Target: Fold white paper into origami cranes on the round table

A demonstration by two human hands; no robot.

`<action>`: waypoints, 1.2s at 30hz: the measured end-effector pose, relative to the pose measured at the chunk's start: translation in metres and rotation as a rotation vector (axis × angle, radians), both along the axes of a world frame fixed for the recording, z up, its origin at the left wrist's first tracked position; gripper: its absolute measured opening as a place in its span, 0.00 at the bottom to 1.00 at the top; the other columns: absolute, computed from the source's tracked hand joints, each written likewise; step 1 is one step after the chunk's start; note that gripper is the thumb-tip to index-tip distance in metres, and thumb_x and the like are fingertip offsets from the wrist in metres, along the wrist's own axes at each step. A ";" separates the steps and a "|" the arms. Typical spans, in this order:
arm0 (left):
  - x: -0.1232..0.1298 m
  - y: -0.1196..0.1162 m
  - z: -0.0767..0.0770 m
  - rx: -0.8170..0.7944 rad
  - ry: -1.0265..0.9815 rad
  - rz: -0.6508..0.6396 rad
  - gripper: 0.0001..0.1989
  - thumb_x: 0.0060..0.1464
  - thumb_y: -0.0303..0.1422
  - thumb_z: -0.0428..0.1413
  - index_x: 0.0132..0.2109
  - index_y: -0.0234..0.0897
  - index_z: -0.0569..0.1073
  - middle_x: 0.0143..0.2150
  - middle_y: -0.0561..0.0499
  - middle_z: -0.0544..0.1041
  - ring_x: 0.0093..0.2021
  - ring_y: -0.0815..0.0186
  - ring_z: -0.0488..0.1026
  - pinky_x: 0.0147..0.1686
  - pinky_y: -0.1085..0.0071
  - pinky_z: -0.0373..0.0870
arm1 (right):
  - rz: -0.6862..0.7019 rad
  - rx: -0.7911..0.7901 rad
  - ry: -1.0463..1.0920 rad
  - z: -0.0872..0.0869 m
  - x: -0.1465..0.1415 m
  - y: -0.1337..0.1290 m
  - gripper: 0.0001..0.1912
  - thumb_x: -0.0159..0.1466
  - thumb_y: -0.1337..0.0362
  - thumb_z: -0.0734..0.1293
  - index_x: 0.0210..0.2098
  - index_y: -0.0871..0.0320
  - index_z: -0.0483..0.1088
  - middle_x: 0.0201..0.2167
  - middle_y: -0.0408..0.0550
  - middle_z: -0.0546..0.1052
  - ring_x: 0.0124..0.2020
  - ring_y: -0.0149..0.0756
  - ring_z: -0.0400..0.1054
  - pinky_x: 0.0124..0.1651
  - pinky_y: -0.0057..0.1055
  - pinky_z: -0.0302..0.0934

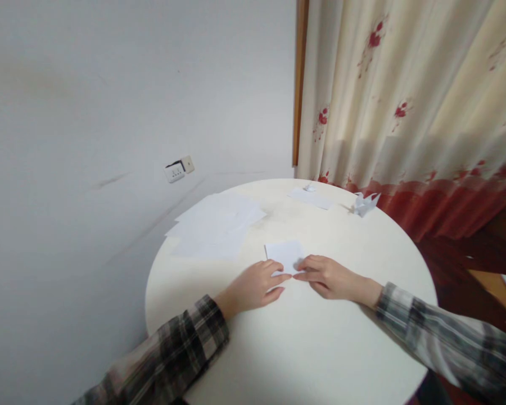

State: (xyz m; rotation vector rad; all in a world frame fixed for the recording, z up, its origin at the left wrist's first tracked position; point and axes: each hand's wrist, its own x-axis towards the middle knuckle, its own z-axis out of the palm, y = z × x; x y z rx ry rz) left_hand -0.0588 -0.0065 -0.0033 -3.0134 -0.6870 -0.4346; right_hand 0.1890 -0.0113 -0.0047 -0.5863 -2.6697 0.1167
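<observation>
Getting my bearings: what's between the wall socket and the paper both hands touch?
In the head view, overlapping white sheets lie between socket and paper.

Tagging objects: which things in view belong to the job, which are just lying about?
In use:
small white rectangular paper, touched by the left hand and right hand
round white table, beneath

Apparently lying about:
spread pile of white paper sheets, possibly spares
pointed white folded-paper figure
flat white paper sheet
tiny white paper piece
</observation>
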 end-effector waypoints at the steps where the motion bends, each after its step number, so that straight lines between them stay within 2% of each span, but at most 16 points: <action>1: 0.000 0.000 0.000 0.014 0.011 -0.010 0.16 0.56 0.32 0.49 0.52 0.38 0.66 0.46 0.44 0.69 0.46 0.61 0.66 0.45 0.64 0.65 | 0.003 0.007 0.000 0.000 0.000 0.000 0.21 0.56 0.75 0.58 0.49 0.60 0.68 0.44 0.55 0.71 0.45 0.40 0.63 0.48 0.38 0.61; 13: -0.019 -0.004 -0.004 0.022 -0.043 0.017 0.15 0.55 0.27 0.48 0.49 0.39 0.68 0.46 0.45 0.71 0.47 0.61 0.67 0.45 0.65 0.65 | 0.004 0.025 0.044 -0.003 0.012 0.001 0.18 0.58 0.75 0.57 0.46 0.61 0.69 0.44 0.55 0.72 0.45 0.37 0.66 0.47 0.35 0.64; 23: -0.040 -0.004 -0.004 -0.047 -0.094 -0.026 0.15 0.54 0.24 0.47 0.49 0.36 0.68 0.48 0.46 0.72 0.49 0.63 0.67 0.50 0.65 0.65 | -0.032 0.014 0.060 -0.009 0.022 0.002 0.20 0.57 0.76 0.57 0.46 0.61 0.69 0.46 0.54 0.73 0.48 0.36 0.67 0.51 0.35 0.63; 31: -0.047 -0.006 -0.005 -0.066 -0.088 -0.055 0.15 0.55 0.25 0.45 0.49 0.34 0.68 0.51 0.44 0.71 0.52 0.64 0.67 0.54 0.65 0.63 | -0.033 -0.020 0.088 -0.007 0.024 0.000 0.18 0.57 0.75 0.57 0.43 0.60 0.70 0.46 0.53 0.74 0.47 0.36 0.68 0.50 0.34 0.64; 34: -0.050 -0.006 -0.004 -0.099 -0.136 -0.022 0.14 0.57 0.26 0.44 0.48 0.34 0.68 0.50 0.45 0.72 0.53 0.66 0.66 0.53 0.67 0.64 | -0.100 -0.073 0.150 -0.008 0.025 -0.001 0.17 0.58 0.73 0.57 0.44 0.59 0.69 0.46 0.52 0.74 0.46 0.36 0.68 0.48 0.33 0.65; 36: -0.049 -0.005 -0.005 -0.115 -0.173 0.030 0.13 0.58 0.27 0.43 0.47 0.36 0.69 0.51 0.46 0.72 0.53 0.66 0.65 0.54 0.67 0.63 | -0.210 -0.125 0.196 -0.011 0.024 0.002 0.17 0.60 0.70 0.57 0.48 0.58 0.66 0.47 0.52 0.73 0.46 0.36 0.68 0.49 0.35 0.64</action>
